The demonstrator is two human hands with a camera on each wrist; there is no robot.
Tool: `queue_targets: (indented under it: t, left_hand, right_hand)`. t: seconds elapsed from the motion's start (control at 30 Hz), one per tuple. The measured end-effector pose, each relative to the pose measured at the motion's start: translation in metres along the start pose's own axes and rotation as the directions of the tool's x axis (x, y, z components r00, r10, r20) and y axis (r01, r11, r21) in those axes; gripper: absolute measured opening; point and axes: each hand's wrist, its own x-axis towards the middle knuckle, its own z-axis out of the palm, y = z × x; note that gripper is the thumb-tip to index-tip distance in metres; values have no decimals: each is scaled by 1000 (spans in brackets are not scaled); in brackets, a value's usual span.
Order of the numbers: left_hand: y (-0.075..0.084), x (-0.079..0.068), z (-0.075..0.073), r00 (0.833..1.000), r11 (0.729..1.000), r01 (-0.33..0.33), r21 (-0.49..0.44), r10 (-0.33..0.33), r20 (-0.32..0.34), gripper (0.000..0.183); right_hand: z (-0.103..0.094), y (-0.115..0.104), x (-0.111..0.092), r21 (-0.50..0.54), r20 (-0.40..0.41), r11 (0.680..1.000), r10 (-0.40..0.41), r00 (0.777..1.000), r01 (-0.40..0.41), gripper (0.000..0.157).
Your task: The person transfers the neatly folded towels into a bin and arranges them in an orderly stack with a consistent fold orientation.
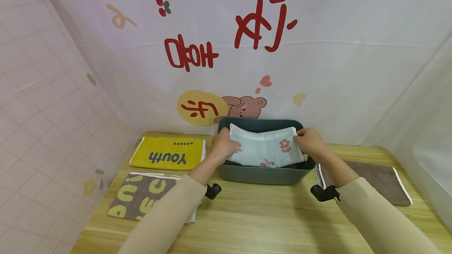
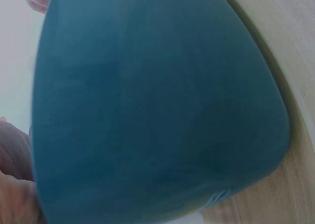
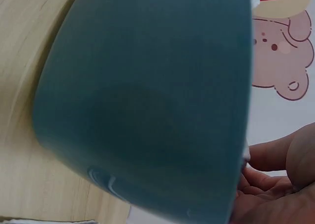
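A folded light-blue towel (image 1: 263,150) with pink flowers and a white edge spans the mouth of a dark teal bin (image 1: 263,175) in the head view. Its left end is gripped by my left hand (image 1: 224,144), while my right hand (image 1: 310,142) pinches the upper right corner. Between the hands the towel's top edge sags, and its lower part drops inside the bin's front rim. The bin's wall (image 2: 157,106) fills most of the left wrist view. In the right wrist view, thumb and fingers of the right hand (image 3: 280,179) come together beside the bin's rim.
Folded towels lie on the wooden table (image 1: 261,218): a yellow one (image 1: 167,154) and a grey-brown lettered one (image 1: 141,195) at left, a brown one (image 1: 378,181) at right. Behind the bin hangs a white printed curtain (image 1: 335,69).
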Motion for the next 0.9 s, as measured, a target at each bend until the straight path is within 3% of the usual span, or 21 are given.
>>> queue_targets:
  t: [0.2, 0.33, 0.67, 0.9]
  left_hand:
    - [-2, 4, 5, 1000, 999, 25, 30, -25, 16, 60]
    - [-6, 7, 8, 998, 997, 61, 40, -61, 10, 58]
    - [-10, 11, 14, 998, 997, 70, 18, -70, 5, 50]
    - [-12, 17, 18, 994, 993, 107, 48, -107, -4, 64]
  right_hand:
    - [8, -2, 4, -66, -40, 997, -32, 999, 29, 29]
    - [14, -3, 3, -88, -19, 995, -47, 999, 45, 24]
    - [24, -2, 3, -157, -15, 987, -16, 1000, 14, 27]
    - [26, 0, 4, -172, -12, 985, -16, 1000, 14, 29]
